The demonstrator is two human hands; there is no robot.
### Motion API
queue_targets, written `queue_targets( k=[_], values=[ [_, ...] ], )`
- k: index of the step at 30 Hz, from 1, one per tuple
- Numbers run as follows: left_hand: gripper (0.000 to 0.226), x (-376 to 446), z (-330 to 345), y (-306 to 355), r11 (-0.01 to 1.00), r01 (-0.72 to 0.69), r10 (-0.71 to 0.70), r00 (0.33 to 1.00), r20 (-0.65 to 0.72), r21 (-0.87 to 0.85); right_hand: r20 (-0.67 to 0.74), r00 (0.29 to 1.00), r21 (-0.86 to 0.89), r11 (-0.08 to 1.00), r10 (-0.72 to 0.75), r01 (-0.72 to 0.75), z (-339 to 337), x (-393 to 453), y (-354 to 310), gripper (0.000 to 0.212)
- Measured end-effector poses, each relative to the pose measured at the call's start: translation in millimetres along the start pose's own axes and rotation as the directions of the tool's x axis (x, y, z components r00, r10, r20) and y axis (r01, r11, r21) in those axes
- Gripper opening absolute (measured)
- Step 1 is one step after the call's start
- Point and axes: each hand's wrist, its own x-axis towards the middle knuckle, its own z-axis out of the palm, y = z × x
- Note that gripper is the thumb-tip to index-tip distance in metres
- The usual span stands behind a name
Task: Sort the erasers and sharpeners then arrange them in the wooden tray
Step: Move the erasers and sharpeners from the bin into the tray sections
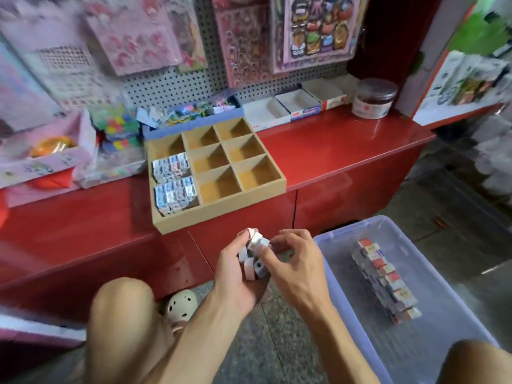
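The left hand (235, 275) cups a cluster of small sharpeners (253, 256), grip curled round them; the right hand (293, 261) pinches at one. Beyond, the wooden tray (221, 214) on the red table (346, 145) holds wrapped erasers (174, 181).

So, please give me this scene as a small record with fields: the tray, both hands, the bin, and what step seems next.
wooden tray: on the red counter; long left compartment holds two blocks of wrapped erasers; six square compartments empty
left hand: cups a cluster of small sharpeners
right hand: fingers curled at the cluster, pinching one piece
plastic bin: on the floor, right; holds a stack of packaged erasers
likely next step: probably place the sharpeners in an empty square compartment
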Motion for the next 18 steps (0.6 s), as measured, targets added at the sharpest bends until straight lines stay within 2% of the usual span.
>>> queue_targets(
  k=[5,8,11,14,18],
  values=[
    [0.023,1,-7,30,0.995,-0.062,0.063,0.998,0.019,-0.080,-0.008,0.996,0.022,0.996,-0.085,0.085,25,17,-27,0.025],
    [0.018,4,-8,46,0.990,-0.091,0.096,0.995,0.040,-0.108,-0.032,0.994,0.095,0.990,-0.102,0.105,34,29,-44,0.026],
    [0.031,12,-8,63,0.986,-0.109,0.114,0.993,0.039,-0.123,-0.020,0.993,0.184,0.976,-0.114,0.116,40,47,-66,0.018],
    [0.007,15,-9,88,0.984,-0.127,0.134,0.990,0.046,-0.127,0.008,0.983,0.230,0.957,-0.181,0.175,50,74,-90,0.014],
    [0.011,26,-19,139,0.959,-0.284,0.284,0.958,0.028,0.016,0.040,0.965,0.191,0.950,-0.260,0.248,78,118,-112,0.012]
  ],
)
